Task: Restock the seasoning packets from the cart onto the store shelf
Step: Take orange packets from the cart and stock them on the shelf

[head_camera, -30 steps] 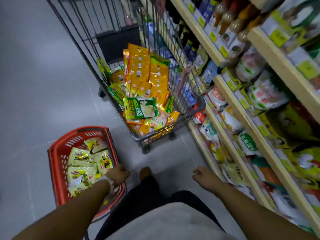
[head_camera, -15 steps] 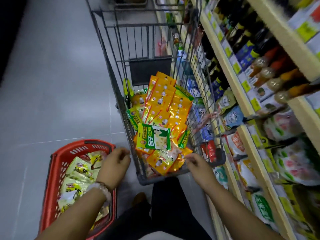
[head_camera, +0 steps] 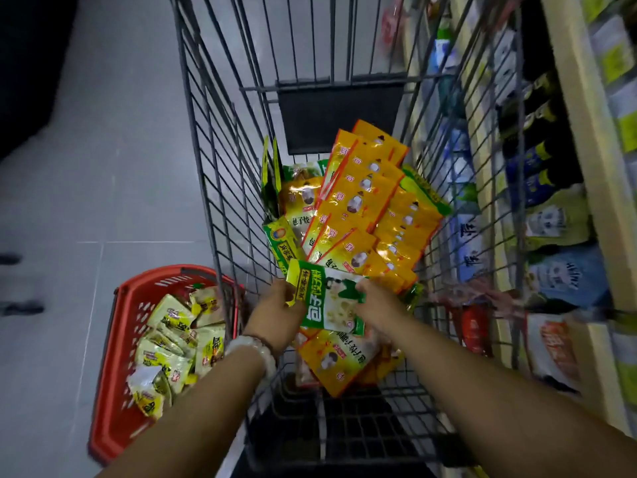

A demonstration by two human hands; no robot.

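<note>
A wire shopping cart (head_camera: 220, 160) stands right in front of me, holding a heap of orange seasoning packets (head_camera: 365, 208). On top of the heap lies a green and white packet (head_camera: 327, 301). My left hand (head_camera: 275, 310) grips its left edge and my right hand (head_camera: 375, 301) grips its right edge, both inside the cart. More yellow-green packets (head_camera: 286, 243) stand along the cart's left wall. The store shelf (head_camera: 586, 139) runs along the right, with bottles and bagged goods.
A red plastic basket (head_camera: 117, 339) with several pale yellow packets sits on the floor left of the cart. Grey tiled floor (head_camera: 103, 150) stretches to the left. The cart's right side is close against the shelf edge.
I have come right up to the cart. Both hands went from its near rim into it and took hold of the green and white packet.
</note>
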